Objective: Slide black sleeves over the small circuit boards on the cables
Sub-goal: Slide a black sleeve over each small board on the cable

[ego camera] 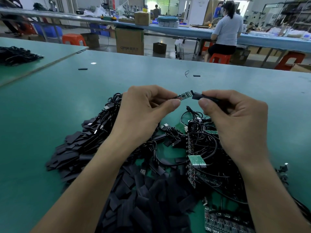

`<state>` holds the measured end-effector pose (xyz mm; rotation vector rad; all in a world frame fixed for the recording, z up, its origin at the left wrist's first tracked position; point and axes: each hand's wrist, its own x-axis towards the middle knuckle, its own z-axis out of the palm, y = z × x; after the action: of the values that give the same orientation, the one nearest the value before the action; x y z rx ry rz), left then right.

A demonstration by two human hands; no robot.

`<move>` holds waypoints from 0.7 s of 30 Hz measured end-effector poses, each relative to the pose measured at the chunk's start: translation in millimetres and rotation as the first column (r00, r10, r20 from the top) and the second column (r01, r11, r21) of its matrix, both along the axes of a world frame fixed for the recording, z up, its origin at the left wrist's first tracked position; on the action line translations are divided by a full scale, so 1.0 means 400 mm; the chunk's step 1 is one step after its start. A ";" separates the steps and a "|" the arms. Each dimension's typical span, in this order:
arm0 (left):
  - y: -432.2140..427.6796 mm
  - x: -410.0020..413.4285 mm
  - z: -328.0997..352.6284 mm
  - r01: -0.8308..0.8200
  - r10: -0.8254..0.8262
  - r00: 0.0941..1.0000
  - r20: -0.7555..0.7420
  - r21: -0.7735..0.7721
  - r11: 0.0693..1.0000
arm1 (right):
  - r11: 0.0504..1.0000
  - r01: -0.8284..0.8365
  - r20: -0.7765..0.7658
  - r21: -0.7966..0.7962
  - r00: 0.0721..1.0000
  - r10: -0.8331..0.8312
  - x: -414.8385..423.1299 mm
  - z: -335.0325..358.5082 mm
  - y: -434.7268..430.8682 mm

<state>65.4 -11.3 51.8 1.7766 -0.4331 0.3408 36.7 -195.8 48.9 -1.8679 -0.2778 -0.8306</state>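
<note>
Mostly, the right hand (239,121) hides the black sleeve (196,96).

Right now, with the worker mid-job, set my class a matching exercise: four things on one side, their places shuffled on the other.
Things
1. circuit board
2. black sleeve
3. sleeve pile
4. cardboard box

Places
A. on the floor beyond the table
B. pinched in the right hand
C. heaped on the table's near side
D. held by the left hand

Pairs: 1-D, 2-B, 3-C, 4-A
</note>
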 end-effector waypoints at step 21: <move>0.006 0.004 -0.005 0.073 -0.073 0.997 -0.007 -0.003 0.997 | 0.998 -0.043 -0.069 -0.040 0.997 0.040 0.006 -0.007 -0.021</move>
<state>67.0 -8.9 49.9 1.7545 -0.4908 0.2839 39.1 -204.1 46.0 -1.9182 -0.2920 -0.7369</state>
